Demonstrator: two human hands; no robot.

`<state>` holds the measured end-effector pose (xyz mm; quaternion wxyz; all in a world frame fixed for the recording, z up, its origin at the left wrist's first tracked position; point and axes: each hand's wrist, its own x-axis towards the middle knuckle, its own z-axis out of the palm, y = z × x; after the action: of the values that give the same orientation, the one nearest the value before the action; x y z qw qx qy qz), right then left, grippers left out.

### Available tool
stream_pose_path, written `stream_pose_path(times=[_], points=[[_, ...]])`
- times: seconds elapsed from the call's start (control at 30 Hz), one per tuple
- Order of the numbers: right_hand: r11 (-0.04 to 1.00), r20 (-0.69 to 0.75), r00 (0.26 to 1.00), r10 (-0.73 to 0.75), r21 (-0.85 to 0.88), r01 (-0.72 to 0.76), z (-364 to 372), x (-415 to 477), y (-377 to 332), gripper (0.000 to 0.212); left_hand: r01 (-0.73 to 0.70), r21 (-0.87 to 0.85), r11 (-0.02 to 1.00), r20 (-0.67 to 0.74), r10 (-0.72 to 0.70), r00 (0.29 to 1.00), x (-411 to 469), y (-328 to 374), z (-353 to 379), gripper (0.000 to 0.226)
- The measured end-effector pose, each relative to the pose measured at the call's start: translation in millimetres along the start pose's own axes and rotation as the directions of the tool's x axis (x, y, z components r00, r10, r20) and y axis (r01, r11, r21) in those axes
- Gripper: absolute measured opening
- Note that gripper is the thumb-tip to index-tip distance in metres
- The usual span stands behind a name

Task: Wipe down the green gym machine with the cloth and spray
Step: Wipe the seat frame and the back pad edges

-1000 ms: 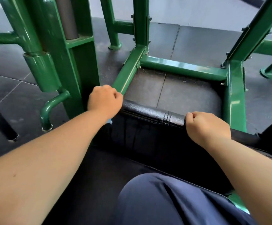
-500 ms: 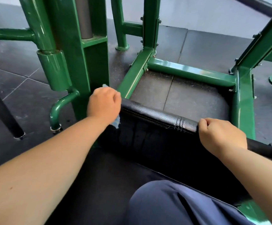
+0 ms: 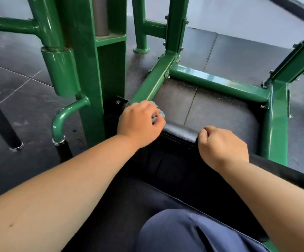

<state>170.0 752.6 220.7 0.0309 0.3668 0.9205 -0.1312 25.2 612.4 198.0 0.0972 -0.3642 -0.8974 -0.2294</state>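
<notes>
In the head view, the left hand sits at the centre of the frame, fingers curled around a pale blue cloth whose edge peeks out past the knuckles, pressed at the near end of the black padded seat edge just beside the green machine frame. Right of centre, the right hand is clenched in a fist over that same padded edge, gripping it, well apart from the cloth. A dark blue trouser knee fills the bottom, and dark rubber floor mats lie beneath the green bars across the upper frame.
</notes>
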Motion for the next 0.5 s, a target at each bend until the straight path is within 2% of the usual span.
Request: stream_pose_path(times=[0.07, 0.13, 0.2, 0.23, 0.33, 0.4, 0.47, 0.5], points=[[1.0, -0.007, 1.0, -0.002, 0.002, 0.002, 0, 2, -1, 0.032, -0.195, -0.107, 0.975, -0.058, 0.19, 0.98, -16, 27, 13, 0.033], [1.0, -0.001, 1.0, -0.002, -0.01, 0.002, -2, 3, -2, 0.03, -0.295, -0.159, 0.942, -0.086, 0.284, 0.955, -21, 38, 20, 0.029], [1.0, 0.026, 0.999, -0.024, 0.0, 0.024, -2, 4, 0, 0.029, -0.389, -0.097, 0.916, -0.124, 0.377, 0.918, -18, 36, 25, 0.027], [1.0, 0.042, 0.999, -0.027, 0.002, 0.027, -1, 4, 0, 0.029, -0.422, -0.085, 0.902, -0.098, 0.414, 0.905, -14, 31, 24, 0.027], [0.995, 0.104, 0.99, -0.091, 0.04, 0.088, -5, 5, -2, 0.026, -0.421, -0.019, 0.907, -0.083, 0.418, 0.904, -8, 23, 24, 0.028], [0.98, 0.167, 0.966, -0.195, 0.069, 0.186, -12, 5, -1, 0.027, -0.401, 0.008, 0.916, -0.054, 0.401, 0.915, -7, 25, 24, 0.028], [0.953, 0.224, 0.927, -0.302, 0.062, 0.295, -18, 3, 24, 0.034, -0.375, 0.049, 0.926, -0.04, 0.377, 0.926, -8, 32, 32, 0.029], [0.955, 0.223, 0.929, -0.296, 0.046, 0.294, -19, 2, 38, 0.039, -0.353, 0.051, 0.934, -0.04, 0.355, 0.934, -8, 29, 31, 0.03]])
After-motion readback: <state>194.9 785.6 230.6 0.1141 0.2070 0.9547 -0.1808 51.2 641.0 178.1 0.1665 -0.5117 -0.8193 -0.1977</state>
